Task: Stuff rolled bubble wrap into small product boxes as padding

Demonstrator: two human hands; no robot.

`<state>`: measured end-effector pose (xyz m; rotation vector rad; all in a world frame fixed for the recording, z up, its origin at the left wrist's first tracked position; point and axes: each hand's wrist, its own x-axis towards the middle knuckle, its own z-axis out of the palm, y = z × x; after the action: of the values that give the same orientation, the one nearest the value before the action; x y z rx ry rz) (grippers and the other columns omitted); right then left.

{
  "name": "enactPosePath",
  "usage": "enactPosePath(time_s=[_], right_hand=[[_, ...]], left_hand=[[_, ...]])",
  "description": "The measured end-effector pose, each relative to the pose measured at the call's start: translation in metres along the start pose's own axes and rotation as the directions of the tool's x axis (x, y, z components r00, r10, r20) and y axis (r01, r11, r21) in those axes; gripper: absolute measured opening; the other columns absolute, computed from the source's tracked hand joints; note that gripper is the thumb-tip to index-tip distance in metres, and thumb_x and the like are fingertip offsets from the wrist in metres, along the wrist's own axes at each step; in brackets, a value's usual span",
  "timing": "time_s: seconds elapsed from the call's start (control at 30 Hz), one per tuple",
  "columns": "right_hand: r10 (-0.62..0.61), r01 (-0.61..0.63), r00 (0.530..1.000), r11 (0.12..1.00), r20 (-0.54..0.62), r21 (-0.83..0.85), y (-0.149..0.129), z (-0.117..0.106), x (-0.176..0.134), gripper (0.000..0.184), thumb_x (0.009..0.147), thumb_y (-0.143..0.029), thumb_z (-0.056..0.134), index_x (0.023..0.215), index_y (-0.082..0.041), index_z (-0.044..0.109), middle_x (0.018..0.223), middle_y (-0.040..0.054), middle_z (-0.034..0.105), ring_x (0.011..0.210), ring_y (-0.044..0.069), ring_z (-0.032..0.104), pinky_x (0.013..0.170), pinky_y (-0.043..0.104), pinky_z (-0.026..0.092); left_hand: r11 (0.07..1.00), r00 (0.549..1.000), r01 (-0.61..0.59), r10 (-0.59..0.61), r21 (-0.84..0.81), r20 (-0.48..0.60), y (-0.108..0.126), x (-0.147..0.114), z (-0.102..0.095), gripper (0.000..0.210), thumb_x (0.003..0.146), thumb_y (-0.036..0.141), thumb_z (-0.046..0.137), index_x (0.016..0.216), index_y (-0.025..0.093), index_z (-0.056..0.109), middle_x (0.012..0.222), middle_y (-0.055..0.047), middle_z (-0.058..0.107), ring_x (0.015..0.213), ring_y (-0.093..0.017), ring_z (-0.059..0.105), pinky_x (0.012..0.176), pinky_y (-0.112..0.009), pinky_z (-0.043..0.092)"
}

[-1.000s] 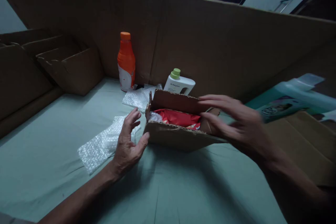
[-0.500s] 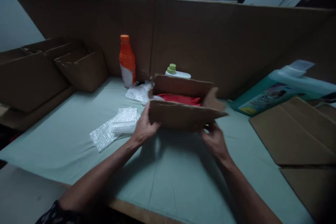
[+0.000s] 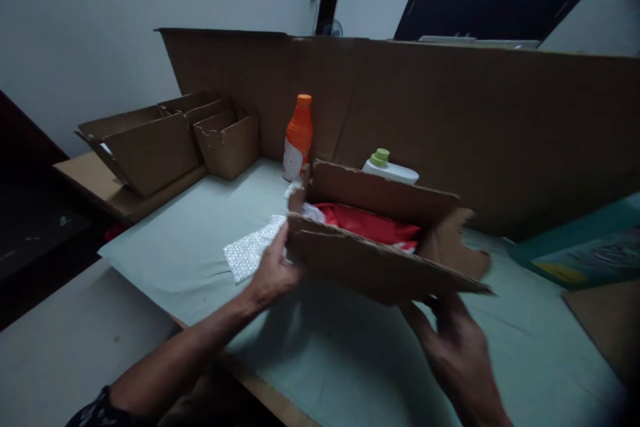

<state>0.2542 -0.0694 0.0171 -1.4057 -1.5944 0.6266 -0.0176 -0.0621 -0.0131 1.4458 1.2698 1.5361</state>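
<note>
Between my hands is an open cardboard box (image 3: 350, 260), tilted down to the right and held above the table. Red cloth-like material (image 3: 370, 223) and something whitish lie inside it. My left hand (image 3: 277, 273) grips the box's left end, thumb along the near wall. At the lower right, my right hand (image 3: 450, 340) holds the box from beneath, its fingertips partly hidden by the box. A sheet of bubble wrap (image 3: 250, 250) lies on the table just left of my left hand. Behind the box shows a white bottle with a green cap (image 3: 393, 170).
An orange bottle (image 3: 299, 137) stands near the cardboard back panel (image 3: 450, 107). Several open cardboard boxes (image 3: 150, 153) sit at the left. On the right are a teal jug (image 3: 585, 247) and a flat cardboard piece (image 3: 607, 320). Pale green cloth (image 3: 185, 247) covers the table.
My view has swung left, so the scene sits further right. The box, still in both hands, is nearer and more tilted, showing more of its inside.
</note>
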Motion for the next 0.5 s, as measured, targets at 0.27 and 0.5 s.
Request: enactPosePath(time_s=[0.27,0.5], right_hand=[[-0.419,0.291,0.827,0.89,0.374,0.352,-0.098,0.188,0.033,0.071,0.082,-0.026,0.065,0.149,-0.023,0.042,0.145,0.0141,0.053,0.132,0.029,0.053,0.102,0.048,0.055],[-0.452,0.328,0.708,0.891,0.542,0.314,-0.108,0.298,0.007,0.085,0.075,-0.028,0.07,0.152,-0.013,0.038,0.151,0.021,0.047,0.142,0.033,0.044,0.119,0.052,0.038]], left_hand=[[0.999,0.876,-0.042,0.046,0.019,-0.48,-0.013,0.074,-0.212,0.051,0.057,0.022,0.058,0.108,0.015,0.062,0.101,-0.003,0.069,0.101,-0.021,0.061,0.094,-0.031,0.05],[0.988,0.808,0.143,-0.082,0.06,-0.583,-0.061,0.094,-0.313,0.04,0.06,0.034,0.066,0.096,0.016,0.065,0.085,-0.004,0.072,0.089,-0.025,0.067,0.086,-0.039,0.056]])
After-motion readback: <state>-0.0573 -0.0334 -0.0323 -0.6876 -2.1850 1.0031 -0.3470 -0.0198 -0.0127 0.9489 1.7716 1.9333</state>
